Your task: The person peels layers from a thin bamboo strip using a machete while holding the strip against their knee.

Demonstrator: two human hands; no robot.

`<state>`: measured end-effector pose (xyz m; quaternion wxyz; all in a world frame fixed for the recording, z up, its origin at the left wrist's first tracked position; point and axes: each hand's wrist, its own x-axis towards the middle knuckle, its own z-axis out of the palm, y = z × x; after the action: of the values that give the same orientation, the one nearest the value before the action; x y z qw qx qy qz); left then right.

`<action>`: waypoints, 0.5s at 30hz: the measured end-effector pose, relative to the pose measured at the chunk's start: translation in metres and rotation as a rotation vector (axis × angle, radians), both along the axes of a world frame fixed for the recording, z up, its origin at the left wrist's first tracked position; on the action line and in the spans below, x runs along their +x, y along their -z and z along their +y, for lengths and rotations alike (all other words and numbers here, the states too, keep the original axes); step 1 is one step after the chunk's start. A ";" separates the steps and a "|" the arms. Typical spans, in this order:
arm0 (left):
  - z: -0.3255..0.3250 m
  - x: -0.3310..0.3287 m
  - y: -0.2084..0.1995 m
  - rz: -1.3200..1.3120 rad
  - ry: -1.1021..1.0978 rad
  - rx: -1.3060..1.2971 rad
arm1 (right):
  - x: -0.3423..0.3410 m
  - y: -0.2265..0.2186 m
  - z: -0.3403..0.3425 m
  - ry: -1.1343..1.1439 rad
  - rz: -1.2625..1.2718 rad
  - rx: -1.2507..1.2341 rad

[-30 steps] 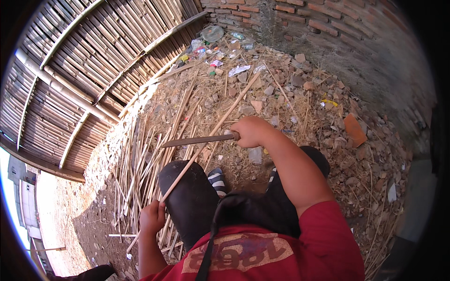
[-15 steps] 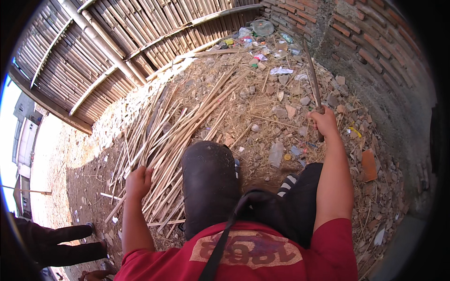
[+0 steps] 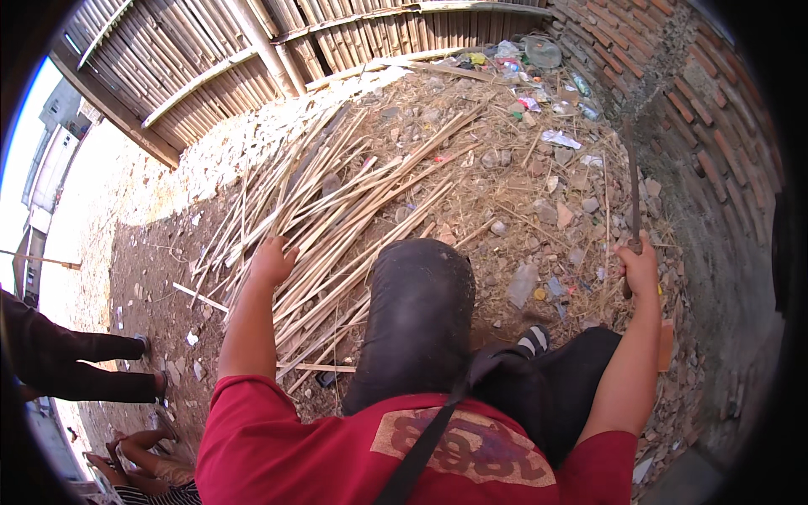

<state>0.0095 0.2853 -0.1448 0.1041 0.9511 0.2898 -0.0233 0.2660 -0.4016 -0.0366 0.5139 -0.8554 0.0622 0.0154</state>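
My right hand is closed around the handle of a long, narrow, dark machete, held upright near the brick wall with its blade pointing away from me. My left hand is over the near left part of a pile of pale bamboo strips. Its thumb sticks out to the right, while the back of the hand hides the other fingers, so I cannot make out any grip. The strips lie loosely across the ground, mostly slanting toward the far right. My dark-trousered knee is beside the pile.
A bamboo fence bounds the far side, and a brick wall the right. Rubble and litter, with a clear plastic bottle, cover the ground between. At left stands a person in dark trousers; another person's bare legs show below.
My left hand has moved forward and right, farther over the bamboo strips. The machete remains in my right hand, now farther right in view. The whole view has shifted.
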 end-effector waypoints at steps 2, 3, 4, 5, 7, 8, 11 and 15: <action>-0.014 -0.014 0.047 0.103 0.006 -0.084 | 0.007 -0.007 -0.012 -0.011 -0.015 -0.024; -0.019 -0.021 0.074 0.164 -0.042 -0.177 | 0.011 -0.009 -0.021 -0.016 -0.020 -0.035; -0.024 -0.028 0.098 0.216 -0.009 -0.200 | 0.012 -0.011 -0.028 -0.005 -0.010 -0.070; -0.025 -0.037 0.123 0.281 -0.047 -0.308 | 0.015 -0.014 -0.033 -0.001 -0.006 -0.099; -0.049 -0.036 0.141 0.303 -0.023 -0.339 | 0.012 -0.005 -0.057 0.005 0.047 -0.173; -0.051 -0.039 0.157 0.383 -0.065 -0.369 | 0.010 0.000 -0.070 -0.016 0.086 -0.209; -0.067 -0.037 0.193 0.477 -0.086 -0.367 | -0.007 0.021 -0.096 0.037 0.240 -0.374; -0.089 0.006 0.181 0.600 -0.282 -0.360 | -0.037 0.050 -0.126 0.147 0.480 -0.370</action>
<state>0.0155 0.1961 -0.3257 0.1822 0.8193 0.4269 -0.3367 0.2294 -0.5274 -0.0865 0.3197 -0.8997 0.2450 0.1680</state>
